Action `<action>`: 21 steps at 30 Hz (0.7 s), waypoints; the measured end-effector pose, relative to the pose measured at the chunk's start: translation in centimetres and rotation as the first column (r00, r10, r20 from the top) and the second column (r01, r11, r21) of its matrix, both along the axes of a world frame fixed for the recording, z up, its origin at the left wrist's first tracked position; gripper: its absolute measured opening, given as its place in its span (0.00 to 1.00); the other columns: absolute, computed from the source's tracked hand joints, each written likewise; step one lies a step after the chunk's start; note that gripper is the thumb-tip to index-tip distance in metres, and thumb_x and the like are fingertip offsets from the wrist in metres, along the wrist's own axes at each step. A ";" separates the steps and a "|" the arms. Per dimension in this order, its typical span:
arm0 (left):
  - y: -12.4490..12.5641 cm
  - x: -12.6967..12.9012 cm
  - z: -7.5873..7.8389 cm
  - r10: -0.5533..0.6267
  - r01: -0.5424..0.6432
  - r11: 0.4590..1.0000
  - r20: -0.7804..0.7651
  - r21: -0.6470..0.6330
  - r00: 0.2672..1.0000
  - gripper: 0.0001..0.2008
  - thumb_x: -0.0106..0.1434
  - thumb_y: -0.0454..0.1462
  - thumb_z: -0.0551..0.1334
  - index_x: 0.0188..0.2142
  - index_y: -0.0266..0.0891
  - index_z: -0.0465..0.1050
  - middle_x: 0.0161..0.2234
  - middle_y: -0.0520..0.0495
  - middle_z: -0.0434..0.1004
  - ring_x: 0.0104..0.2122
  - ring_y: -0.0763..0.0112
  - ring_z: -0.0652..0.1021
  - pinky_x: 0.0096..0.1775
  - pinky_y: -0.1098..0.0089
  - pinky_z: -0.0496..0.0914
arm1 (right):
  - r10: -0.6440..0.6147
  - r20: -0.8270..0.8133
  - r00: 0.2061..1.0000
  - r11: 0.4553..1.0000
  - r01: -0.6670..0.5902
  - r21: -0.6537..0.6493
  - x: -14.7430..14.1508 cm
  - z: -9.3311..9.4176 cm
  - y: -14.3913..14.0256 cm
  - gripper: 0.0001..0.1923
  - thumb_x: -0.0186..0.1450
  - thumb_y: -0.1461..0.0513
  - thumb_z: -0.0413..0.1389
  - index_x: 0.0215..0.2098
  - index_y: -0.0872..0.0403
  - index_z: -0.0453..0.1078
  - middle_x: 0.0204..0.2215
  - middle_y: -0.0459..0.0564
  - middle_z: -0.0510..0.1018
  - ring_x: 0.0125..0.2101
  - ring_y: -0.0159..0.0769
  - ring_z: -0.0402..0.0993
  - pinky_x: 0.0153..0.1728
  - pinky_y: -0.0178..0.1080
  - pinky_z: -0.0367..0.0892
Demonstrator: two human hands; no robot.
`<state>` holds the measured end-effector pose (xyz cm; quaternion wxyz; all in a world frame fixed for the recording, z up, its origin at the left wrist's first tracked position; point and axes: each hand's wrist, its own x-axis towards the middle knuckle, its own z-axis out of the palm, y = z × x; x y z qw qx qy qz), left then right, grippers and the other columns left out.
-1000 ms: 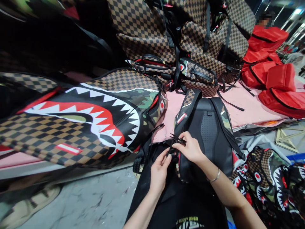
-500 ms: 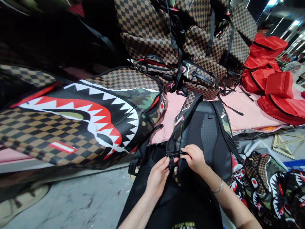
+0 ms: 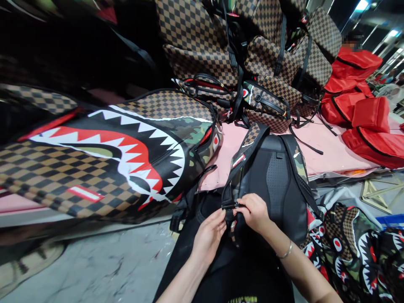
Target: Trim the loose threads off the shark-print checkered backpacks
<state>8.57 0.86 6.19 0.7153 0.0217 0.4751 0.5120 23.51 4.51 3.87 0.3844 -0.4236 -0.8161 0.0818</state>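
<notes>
Bags crowd a pink desk (image 3: pixel 325 151) in the workroom I follow remotely through the head camera. Brown-and-black checkered backpacks (image 3: pixel 202 63) pile up from 12 to 1 o'clock, red bags (image 3: pixel 368 118) stand stacked between 2 and 3, and a large shark-mouth backpack (image 3: pixel 167 151) sprawls at 9, its toothy print facing up. Between 3 and 4 o'clock, I see a black-backed backpack (image 3: pixel 268 176) tilted at the desk's near edge, its padded back turned toward me. At 6 o'clock, the left hand (image 3: pixel 208 235) pinches the lower end of its shoulder strap (image 3: pixel 246 155) with the fingertips. Between 4 and 5, the right hand (image 3: pixel 257 214) has thumb and fingers closed on a small black piece (image 3: pixel 230 205) lying across that strap; whether buckle or tool, I cannot tell. Silver gleams from a bracelet (image 3: pixel 288 252) on the same arm. More shark-print bags (image 3: pixel 356 248) lie heaped at 4 o'clock, and grey floor (image 3: pixel 110 261) spreads at 8.
</notes>
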 end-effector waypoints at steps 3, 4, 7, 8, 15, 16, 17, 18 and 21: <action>0.0 -0.1 -0.2 -0.002 0.002 1.000 -0.002 0.007 1.000 0.07 0.56 0.25 0.57 0.33 0.31 0.73 0.26 0.45 0.77 0.23 0.74 0.76 0.26 0.76 0.71 | -0.015 0.014 1.000 1.000 0.014 0.008 -0.4 -0.3 0.0 0.09 0.65 0.61 0.50 0.36 0.55 0.71 0.31 0.51 0.75 0.33 0.35 0.70 0.36 0.38 0.68; 0.0 -0.2 -0.3 -0.003 0.003 1.000 -0.002 0.009 1.000 0.07 0.56 0.25 0.57 0.33 0.31 0.72 0.25 0.44 0.77 0.23 0.74 0.76 0.26 0.76 0.71 | -0.023 0.008 1.000 1.000 0.023 0.012 -0.5 -0.5 0.0 0.09 0.65 0.61 0.50 0.36 0.55 0.71 0.31 0.51 0.75 0.33 0.35 0.70 0.36 0.38 0.68; 0.2 -0.3 -0.5 -0.009 0.009 1.000 -0.003 0.012 1.000 0.08 0.57 0.26 0.56 0.35 0.30 0.72 0.26 0.42 0.77 0.25 0.70 0.77 0.27 0.72 0.73 | -0.050 -0.018 0.999 0.999 0.050 0.017 -0.6 -0.6 -0.2 0.09 0.65 0.61 0.50 0.36 0.55 0.71 0.31 0.51 0.75 0.33 0.35 0.70 0.36 0.38 0.68; 0.2 -0.3 -0.5 -0.009 0.009 1.000 -0.004 0.011 1.000 0.08 0.57 0.26 0.56 0.36 0.30 0.71 0.27 0.41 0.77 0.26 0.69 0.77 0.28 0.71 0.73 | -0.056 -0.022 0.998 0.998 0.057 0.019 -0.5 -0.6 -0.3 0.09 0.65 0.61 0.49 0.36 0.55 0.71 0.31 0.52 0.75 0.33 0.35 0.70 0.36 0.38 0.68; 0.3 -0.2 -0.4 -0.012 0.012 1.000 -0.005 -0.004 1.000 0.09 0.58 0.25 0.55 0.36 0.28 0.71 0.28 0.39 0.77 0.28 0.67 0.78 0.29 0.70 0.74 | -0.047 -0.067 0.997 0.999 0.047 -0.006 -0.4 -0.7 -0.5 0.08 0.65 0.62 0.50 0.36 0.55 0.71 0.31 0.52 0.74 0.33 0.35 0.70 0.36 0.38 0.69; 0.2 -0.2 -0.4 -0.012 0.012 1.000 -0.005 -0.005 1.000 0.09 0.58 0.25 0.55 0.36 0.28 0.71 0.28 0.39 0.77 0.28 0.68 0.78 0.29 0.70 0.73 | -0.040 -0.077 0.996 0.999 0.039 -0.021 -0.5 -0.8 -0.4 0.08 0.64 0.63 0.50 0.36 0.55 0.70 0.31 0.52 0.74 0.33 0.36 0.70 0.36 0.39 0.68; 0.2 -0.2 -0.4 -0.010 0.010 1.000 -0.005 -0.006 1.000 0.08 0.58 0.25 0.55 0.36 0.28 0.71 0.27 0.40 0.77 0.27 0.69 0.78 0.29 0.71 0.73 | -0.033 -0.090 0.995 0.999 0.030 -0.038 -0.7 -0.9 -0.4 0.08 0.64 0.63 0.50 0.36 0.54 0.70 0.31 0.52 0.74 0.33 0.36 0.70 0.36 0.39 0.68; 0.2 -0.3 -0.5 -0.007 0.007 1.000 -0.006 -0.007 1.000 0.08 0.57 0.25 0.55 0.35 0.29 0.71 0.27 0.40 0.77 0.26 0.70 0.78 0.28 0.72 0.73 | -0.027 -0.114 0.993 0.998 0.020 -0.061 -1.0 -1.1 -0.4 0.07 0.63 0.64 0.50 0.36 0.54 0.70 0.31 0.52 0.74 0.34 0.36 0.70 0.37 0.40 0.68; 0.3 -0.3 -0.5 -0.004 0.004 1.000 -0.009 -0.018 1.000 0.07 0.57 0.24 0.56 0.34 0.29 0.71 0.25 0.41 0.77 0.24 0.72 0.77 0.26 0.75 0.72 | -0.055 -0.324 0.944 0.977 -0.016 -0.212 -1.8 -1.2 -0.3 0.06 0.60 0.65 0.52 0.35 0.54 0.68 0.28 0.49 0.73 0.30 0.34 0.70 0.31 0.36 0.68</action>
